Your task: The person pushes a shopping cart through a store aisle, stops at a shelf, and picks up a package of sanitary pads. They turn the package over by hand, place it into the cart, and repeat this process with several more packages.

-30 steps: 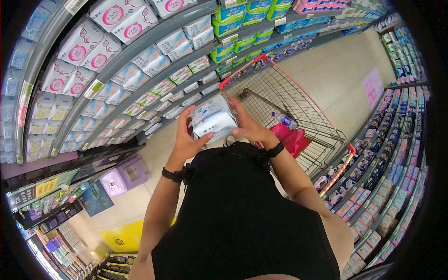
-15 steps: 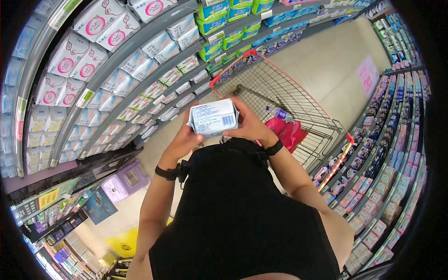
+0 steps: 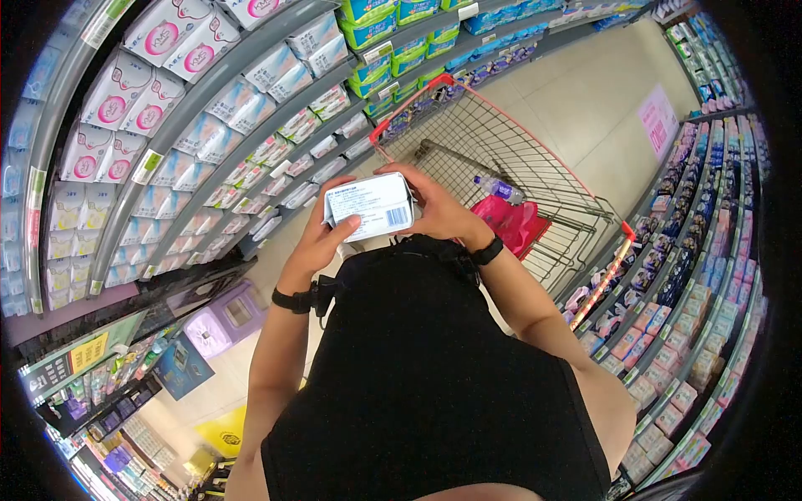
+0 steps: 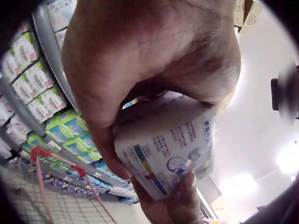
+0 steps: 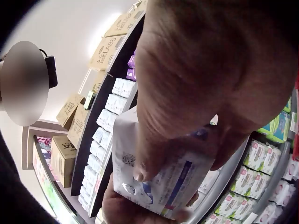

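A white wrapped pack [image 3: 368,205] with small blue print and a barcode is held between both hands at the person's front. The left hand [image 3: 322,238] grips its left side, thumb lying on the printed face. On the right side the right hand [image 3: 439,213] holds the pack, fingers round its far edge. The left wrist view shows the pack [image 4: 163,144] beneath the left hand [image 4: 149,56], with the other hand's fingers at its lower edge. In the right wrist view the pack [image 5: 159,163] is gripped by the right hand [image 5: 201,74].
Right of the hands stands a wire shopping cart [image 3: 501,125] with a red bag [image 3: 511,225] and a bottle [image 3: 499,189] in it. Shelves of packs [image 3: 200,50] curve along the left, more [image 3: 668,359] along the right. A lilac bin [image 3: 224,319] stands at lower left.
The pack was turned from its front to its printed, barcoded side and has shifted slightly left with the hands. The left thumb has moved onto the printed face.
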The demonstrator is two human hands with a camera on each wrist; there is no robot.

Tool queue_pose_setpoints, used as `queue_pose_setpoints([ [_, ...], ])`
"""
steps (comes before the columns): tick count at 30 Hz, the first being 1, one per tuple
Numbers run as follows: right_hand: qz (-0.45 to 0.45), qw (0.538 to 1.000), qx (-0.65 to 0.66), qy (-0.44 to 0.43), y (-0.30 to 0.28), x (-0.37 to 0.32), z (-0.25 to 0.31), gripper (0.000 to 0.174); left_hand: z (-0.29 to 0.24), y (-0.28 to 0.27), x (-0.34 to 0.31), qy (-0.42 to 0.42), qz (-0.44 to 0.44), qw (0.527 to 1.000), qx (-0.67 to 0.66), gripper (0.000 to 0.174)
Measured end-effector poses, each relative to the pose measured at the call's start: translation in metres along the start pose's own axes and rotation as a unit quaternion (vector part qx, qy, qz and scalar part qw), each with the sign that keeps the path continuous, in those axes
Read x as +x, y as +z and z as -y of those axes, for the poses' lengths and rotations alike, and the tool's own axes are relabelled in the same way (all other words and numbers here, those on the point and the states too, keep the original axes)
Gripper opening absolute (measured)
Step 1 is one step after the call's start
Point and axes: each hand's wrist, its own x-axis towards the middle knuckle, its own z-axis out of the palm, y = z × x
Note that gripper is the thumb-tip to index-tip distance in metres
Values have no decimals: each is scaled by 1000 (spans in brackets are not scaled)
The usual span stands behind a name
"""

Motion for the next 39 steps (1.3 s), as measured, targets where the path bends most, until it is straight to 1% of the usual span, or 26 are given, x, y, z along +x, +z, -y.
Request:
queue_pose_setpoints([
  [4, 1, 1000, -7, 0, 1, -2, 1, 95, 4, 2, -3, 0, -7, 1000, 1, 61],
  [7, 2, 1000, -7, 9, -1, -6, 0, 96, 2, 7, -3, 4, -12, 1000, 11, 57],
  [10, -9, 999, -30, 10, -3, -11, 4, 102, 14, 8, 2, 21, -6, 1000, 17, 66],
  [11, -16, 999, -40, 9, -3, -13, 5, 104, 15, 10, 1, 17, -4, 1000, -10, 71],
  [13, -79, 996, -16, 31, -1, -19, -3, 102, -5, 27, 0, 8, 2, 998, -62, 79],
  [14, -111, 993, -4, 43, -1, -24, -5, 102, -1, 31, 3, 26, -4, 1000, -14, 87],
  [15, -105, 988, 26, 112, -5, -28, -4, 99, 0, 35, 5, -18, -11, 1000, 22, 85],
  [17, -87, 962, 86, 244, -20, -35, 2, 95, -2, 43, 11, -101, -28, 990, 96, 82],
  [18, -83, 977, 75, 182, -20, -41, -5, 89, 5, 47, 12, -99, -38, 990, 97, 75],
  [21, -11, 978, 104, 182, -35, -63, -11, 84, 17, 46, 18, -184, -55, 981, 40, 65],
  [22, 20, 974, 98, 204, -38, -65, -6, 86, 20, 45, 21, -211, -40, 977, 19, 63],
  [24, 21, 978, 80, 190, -38, -82, -32, 91, 26, 43, 28, -265, -12, 964, -22, 63],
  [25, 23, 981, 69, 182, -38, -86, -37, 94, 36, 43, 32, -277, 1, 960, -40, 65],
  [26, 13, 967, 82, 239, -44, -88, -40, 93, 50, 41, 36, -289, 12, 956, -57, 67],
  [27, 0, 971, 56, 233, -45, -92, -40, 90, 51, 44, 40, -300, 25, 951, -73, 69],
  [29, -27, 975, -1, 219, -52, -103, -38, 84, 50, 57, 47, -279, 36, 959, -45, 70],
  [30, -50, 974, -2, 219, -55, -111, -44, 78, 47, 64, 53, -266, 43, 963, -32, 71],
  [32, -142, 962, 117, 201, -54, -131, -73, 75, 49, 70, 64, -272, 85, 959, 1, 73],
  [33, -184, 949, 174, 190, -55, -134, -74, 73, 50, 74, 70, -274, 104, 956, 15, 74],
  [34, -214, 942, 199, 167, -57, -138, -70, 63, 49, 80, 74, -272, 91, 957, 49, 73],
  [37, -270, 869, 385, 154, -73, -151, -95, 51, 51, 82, 88, -214, 90, 942, 242, 60],
  [38, -301, 849, 406, 155, -75, -153, -105, 56, 46, 85, 89, -189, 62, 940, 279, 56],
  [39, -349, 822, 408, 190, -75, -153, -108, 59, 37, 89, 90, -165, 33, 934, 316, 54],
])
